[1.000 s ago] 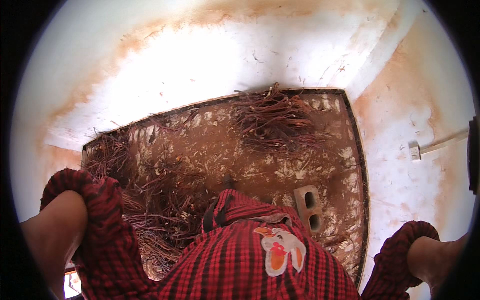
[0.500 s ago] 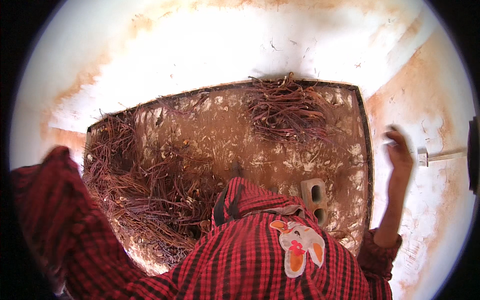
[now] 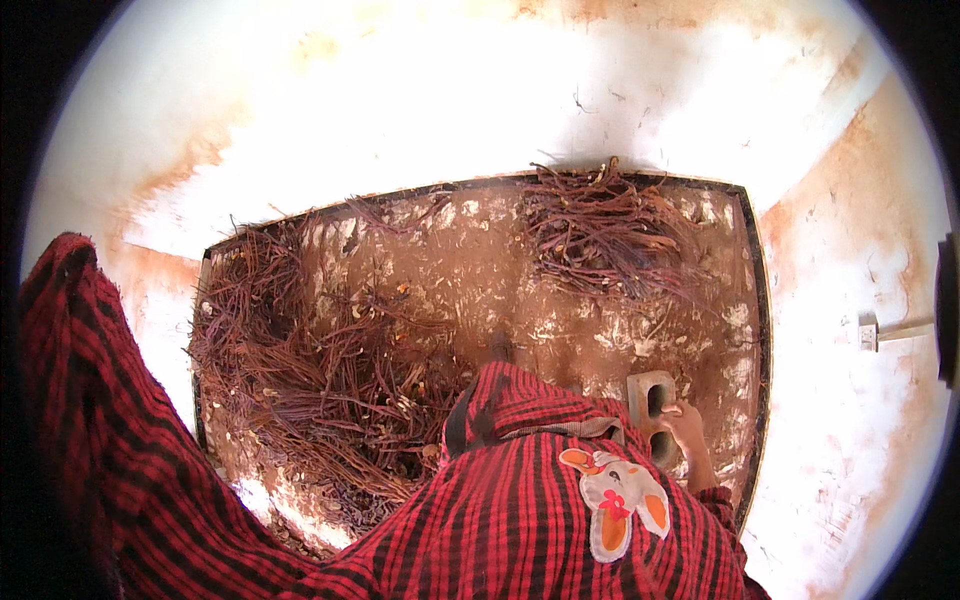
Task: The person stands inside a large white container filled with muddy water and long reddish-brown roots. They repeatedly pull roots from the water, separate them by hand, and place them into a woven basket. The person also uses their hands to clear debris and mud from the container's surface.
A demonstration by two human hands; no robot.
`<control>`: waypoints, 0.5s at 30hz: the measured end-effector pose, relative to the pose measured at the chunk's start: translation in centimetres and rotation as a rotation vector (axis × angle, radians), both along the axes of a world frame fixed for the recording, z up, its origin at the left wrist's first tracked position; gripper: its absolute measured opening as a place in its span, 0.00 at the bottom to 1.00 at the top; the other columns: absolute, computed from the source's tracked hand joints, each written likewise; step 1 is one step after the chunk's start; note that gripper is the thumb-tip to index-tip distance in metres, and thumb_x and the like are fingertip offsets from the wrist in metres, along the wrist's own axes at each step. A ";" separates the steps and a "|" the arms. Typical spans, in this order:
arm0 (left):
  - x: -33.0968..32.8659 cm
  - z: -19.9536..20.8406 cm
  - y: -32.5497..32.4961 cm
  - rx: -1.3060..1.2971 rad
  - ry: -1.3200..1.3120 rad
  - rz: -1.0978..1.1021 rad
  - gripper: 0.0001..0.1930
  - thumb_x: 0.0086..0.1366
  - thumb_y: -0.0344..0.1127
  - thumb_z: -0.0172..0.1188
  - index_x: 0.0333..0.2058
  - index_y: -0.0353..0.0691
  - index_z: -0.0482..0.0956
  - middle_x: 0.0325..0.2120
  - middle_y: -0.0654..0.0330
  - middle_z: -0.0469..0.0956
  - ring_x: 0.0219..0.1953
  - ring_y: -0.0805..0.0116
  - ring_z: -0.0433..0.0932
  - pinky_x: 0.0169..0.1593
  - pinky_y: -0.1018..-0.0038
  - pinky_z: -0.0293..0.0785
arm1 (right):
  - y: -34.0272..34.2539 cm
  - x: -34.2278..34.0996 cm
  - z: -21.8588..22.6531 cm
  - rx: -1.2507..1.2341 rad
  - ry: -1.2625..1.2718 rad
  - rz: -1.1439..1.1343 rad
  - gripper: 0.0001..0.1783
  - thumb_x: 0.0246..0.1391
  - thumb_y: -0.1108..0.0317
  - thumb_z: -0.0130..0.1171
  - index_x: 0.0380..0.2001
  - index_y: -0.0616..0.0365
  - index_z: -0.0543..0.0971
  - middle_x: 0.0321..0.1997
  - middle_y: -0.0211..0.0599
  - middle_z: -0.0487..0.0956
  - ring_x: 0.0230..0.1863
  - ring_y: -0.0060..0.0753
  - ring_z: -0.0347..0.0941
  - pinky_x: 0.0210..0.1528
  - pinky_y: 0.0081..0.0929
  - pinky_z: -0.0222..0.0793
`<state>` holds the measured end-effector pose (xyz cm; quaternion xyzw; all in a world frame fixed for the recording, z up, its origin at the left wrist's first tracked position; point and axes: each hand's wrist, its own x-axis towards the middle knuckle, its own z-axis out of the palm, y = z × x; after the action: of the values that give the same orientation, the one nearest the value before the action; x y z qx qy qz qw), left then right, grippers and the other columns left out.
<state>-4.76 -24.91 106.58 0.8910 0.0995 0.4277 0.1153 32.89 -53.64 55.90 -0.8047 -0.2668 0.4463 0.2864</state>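
My right hand (image 3: pixel 686 430), bare from the cuff up, hovers over or beside the right edge of a hollow concrete block (image 3: pixel 638 398) on the floor. Its fingers look loosely bent and apart, with nothing seen in them; whether they touch the block I cannot tell. My left arm, in a red and black checked sleeve (image 3: pixel 110 380), reaches up at the far left. The sleeve's end hides the left hand. A large heap of reddish-brown stalks or roots (image 3: pixel 330 390) lies on the left of the floor.
A second pile of stalks (image 3: pixel 605 230) lies against the far wall. Brown floor (image 3: pixel 480 260) with pale patches lies between the piles. White, brown-stained walls (image 3: pixel 400 120) surround it. A small wall box (image 3: pixel 868 334) with a conduit is on the right.
My right hand has come down and left, from the right wall to the concrete block. My left sleeve has moved up and outward. The view has shifted slightly.
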 end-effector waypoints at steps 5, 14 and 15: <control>0.5 -2.0 -0.6 -0.050 -0.011 0.026 0.25 0.66 0.53 0.40 0.58 0.50 0.62 0.58 0.54 0.60 0.60 0.58 0.58 0.63 0.59 0.51 | -1.2 0.9 -0.9 0.006 0.044 -0.102 0.13 0.42 0.74 0.59 0.35 0.65 0.79 0.32 0.34 0.80 0.30 0.22 0.74 0.28 0.21 0.68; -0.7 -0.8 -0.4 -0.059 -0.025 0.056 0.25 0.66 0.53 0.41 0.58 0.49 0.63 0.57 0.54 0.62 0.60 0.58 0.60 0.62 0.60 0.52 | 4.2 4.3 7.2 0.157 -0.029 -0.156 0.16 0.47 0.69 0.60 0.41 0.63 0.76 0.36 0.33 0.79 0.32 0.22 0.71 0.34 0.21 0.67; -1.0 -0.8 -0.5 -0.058 -0.030 0.059 0.25 0.66 0.53 0.41 0.58 0.49 0.63 0.57 0.54 0.62 0.60 0.58 0.60 0.62 0.60 0.53 | 5.3 4.7 8.5 0.192 -0.048 -0.145 0.16 0.46 0.70 0.60 0.41 0.63 0.76 0.36 0.34 0.79 0.33 0.23 0.72 0.36 0.22 0.68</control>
<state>-5.74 -25.40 105.77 0.8774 0.1366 0.4412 0.1301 37.55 -48.36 64.43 -0.8012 -0.2564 0.3775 0.3871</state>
